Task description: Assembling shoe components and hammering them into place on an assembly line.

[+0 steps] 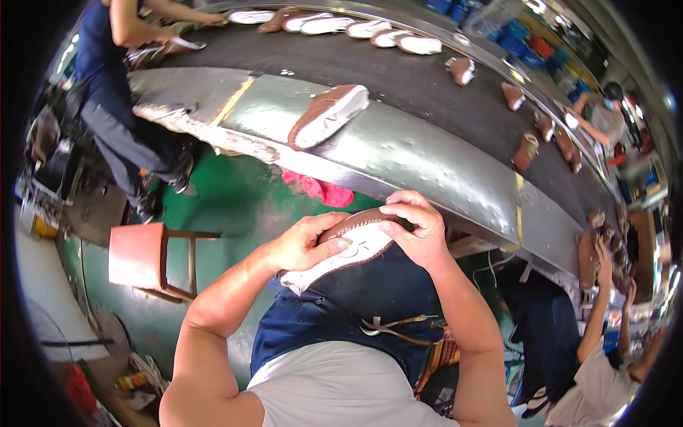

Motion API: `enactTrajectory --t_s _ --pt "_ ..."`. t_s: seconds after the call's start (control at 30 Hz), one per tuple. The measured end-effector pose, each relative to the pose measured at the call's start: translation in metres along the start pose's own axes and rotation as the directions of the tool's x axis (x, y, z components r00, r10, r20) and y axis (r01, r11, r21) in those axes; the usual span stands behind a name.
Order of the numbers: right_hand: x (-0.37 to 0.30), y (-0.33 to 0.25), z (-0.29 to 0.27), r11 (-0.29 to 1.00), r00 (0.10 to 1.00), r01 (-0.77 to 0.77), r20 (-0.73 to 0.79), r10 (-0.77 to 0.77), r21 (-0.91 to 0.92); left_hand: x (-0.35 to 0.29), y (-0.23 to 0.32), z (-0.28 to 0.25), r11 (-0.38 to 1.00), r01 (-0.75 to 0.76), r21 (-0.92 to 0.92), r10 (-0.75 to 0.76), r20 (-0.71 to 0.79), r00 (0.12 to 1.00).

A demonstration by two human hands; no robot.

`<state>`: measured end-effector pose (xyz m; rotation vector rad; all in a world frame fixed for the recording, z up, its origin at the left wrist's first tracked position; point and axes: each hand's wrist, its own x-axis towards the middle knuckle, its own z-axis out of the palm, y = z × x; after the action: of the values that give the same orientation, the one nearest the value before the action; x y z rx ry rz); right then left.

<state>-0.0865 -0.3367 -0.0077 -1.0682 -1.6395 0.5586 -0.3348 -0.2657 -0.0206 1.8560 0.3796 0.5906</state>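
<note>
While a row of brown-and-white shoes (327,25) is lining the far edge of a long, flat, black conveyor belt (427,89), a worker in a white shirt (334,384) is facing the belt's near side, holding up a brown leather shoe with a white face and zigzag edge stitching (366,240). That shoe is hanging over the worker's lap, short of the belt, with its white face showing upward. The bare left hand (313,240) is clamping one end, its thumb pressing the white face and its fingers wrapping behind, while the bare right hand (421,231) is pinching the opposite end's brown rim between thumb and fingertips. Along the belt's near side, a dented silver metal ledge (420,146) is bearing another brown-and-white shoe (331,117), and a bright pinkish-red cloth (320,188) is hanging just below. At the belt's left end, a co-worker in dark blue clothing (103,85) is standing with both arms reaching over it; at its right end, a co-worker in a pale shirt (594,388) is stretching both hands toward shoes. Well back from the belt, a red-topped stool (136,254) is standing on the green floor (235,186).
</note>
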Motion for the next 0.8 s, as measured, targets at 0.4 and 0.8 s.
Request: enactTrajectory --t_s 0.4,0.8 --pt "0.034 0.013 0.049 0.98 0.986 -0.084 0.155 0.056 0.181 -0.038 -0.014 -0.025 0.959 0.161 -0.233 -0.177 -0.048 0.983" --pt "0.034 0.035 0.077 0.879 0.945 -0.29 0.258 0.2 0.38 -0.055 -0.042 -0.021 0.914 0.159 -0.373 -0.225 -0.142 0.964"
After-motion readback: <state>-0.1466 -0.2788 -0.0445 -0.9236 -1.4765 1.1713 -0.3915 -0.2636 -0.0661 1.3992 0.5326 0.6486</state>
